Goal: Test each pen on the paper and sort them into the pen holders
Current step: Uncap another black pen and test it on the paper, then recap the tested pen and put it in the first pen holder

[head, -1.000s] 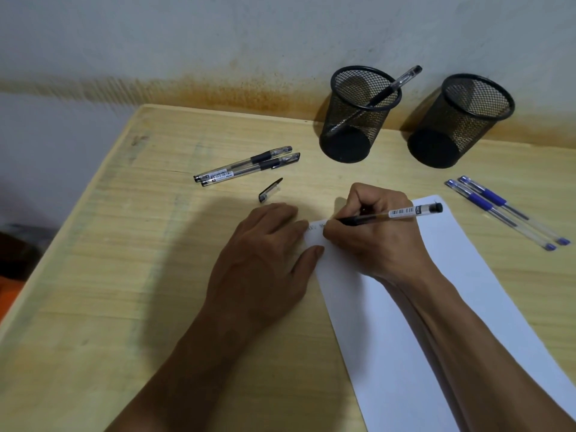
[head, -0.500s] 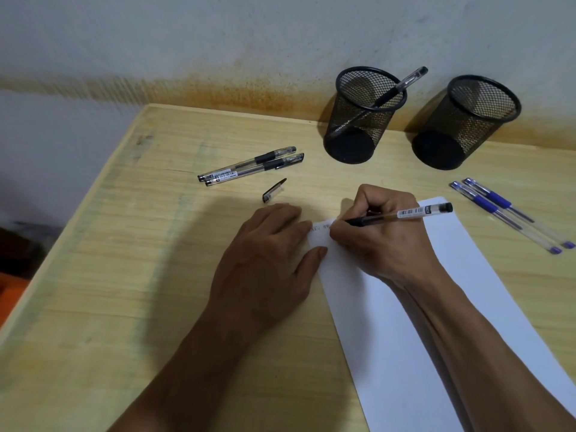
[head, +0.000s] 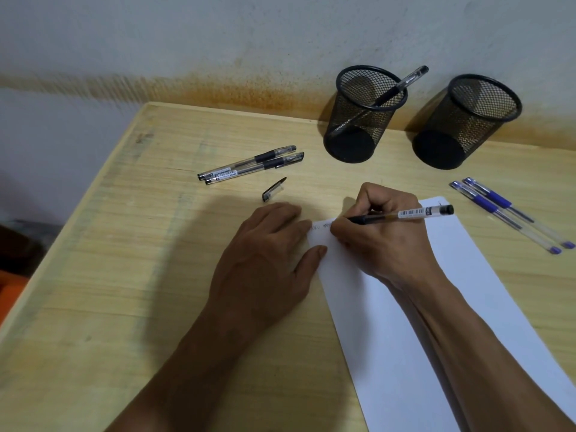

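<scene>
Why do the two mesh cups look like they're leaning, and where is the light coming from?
Head view: the wide-angle lens bends the edges, so both pen holders seem tilted. Light seems to fall from the right: the left hand throws a broad soft shadow leftward over the table. Everything stays fairly sharp.

We see two bare forearms reaching in from the lower edge, with no sleeves, and nothing worn on either wrist. Our left hand (head: 265,260) and right hand (head: 383,241) are bare too, the fingers ringless, the nails short and plain.
</scene>
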### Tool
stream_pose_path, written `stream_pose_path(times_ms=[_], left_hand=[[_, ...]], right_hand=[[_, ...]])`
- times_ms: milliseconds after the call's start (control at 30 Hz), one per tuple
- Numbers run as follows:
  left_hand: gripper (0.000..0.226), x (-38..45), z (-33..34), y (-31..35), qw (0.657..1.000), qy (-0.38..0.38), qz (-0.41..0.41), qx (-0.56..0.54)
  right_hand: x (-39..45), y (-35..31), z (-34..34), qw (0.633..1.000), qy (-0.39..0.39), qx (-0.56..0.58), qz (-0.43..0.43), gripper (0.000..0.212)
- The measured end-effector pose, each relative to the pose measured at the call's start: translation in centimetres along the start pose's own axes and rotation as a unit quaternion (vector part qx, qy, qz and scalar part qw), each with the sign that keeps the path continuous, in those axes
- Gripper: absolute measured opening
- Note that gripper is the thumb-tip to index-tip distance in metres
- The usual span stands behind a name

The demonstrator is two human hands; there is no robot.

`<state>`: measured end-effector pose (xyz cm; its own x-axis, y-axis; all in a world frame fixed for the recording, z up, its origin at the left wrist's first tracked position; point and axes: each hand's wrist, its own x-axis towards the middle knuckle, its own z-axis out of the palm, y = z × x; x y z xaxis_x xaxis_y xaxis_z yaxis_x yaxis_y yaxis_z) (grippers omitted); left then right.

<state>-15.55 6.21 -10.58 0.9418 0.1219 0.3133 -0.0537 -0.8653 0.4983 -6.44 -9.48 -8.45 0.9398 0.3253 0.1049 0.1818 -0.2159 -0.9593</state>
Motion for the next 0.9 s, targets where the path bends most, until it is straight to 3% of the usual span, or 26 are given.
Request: stream_pose_path(times_ms=[367, 500, 633, 767, 900], left_hand=[[0.044, 0.1, 0.0, 0.1, 1.0, -0.002, -0.001, 0.013], [0.031, 0.1, -0.1, 0.1, 0.997, 0.083, 0.006, 0.009], [0.021, 1.0, -0.5, 0.1, 0.98, 0.177, -0.094, 0.018], [0.025, 2.1, -0.7, -0.2, 0.971, 0.122, -0.203, 0.009], [0.023, 3.5, -1.0, 0.7, 0.966, 0.106, -0.222, 0.076]], right_hand=[[0.5, 0.0, -1.0, 0.994, 0.054, 0.092, 0.018, 0.016], [0.4, 0.0, -1.0, 0.991, 0.066, 0.108, 0.043, 0.012], [0.3, -0.7, -0.9, 0.975, 0.067, 0.193, 0.083, 0.015], [0.0, -1.8, -1.3, 0.968, 0.056, 0.219, 0.109, 0.014], [-1.2, -2.9, -2.1, 0.967, 0.054, 0.221, 0.117, 0.016]])
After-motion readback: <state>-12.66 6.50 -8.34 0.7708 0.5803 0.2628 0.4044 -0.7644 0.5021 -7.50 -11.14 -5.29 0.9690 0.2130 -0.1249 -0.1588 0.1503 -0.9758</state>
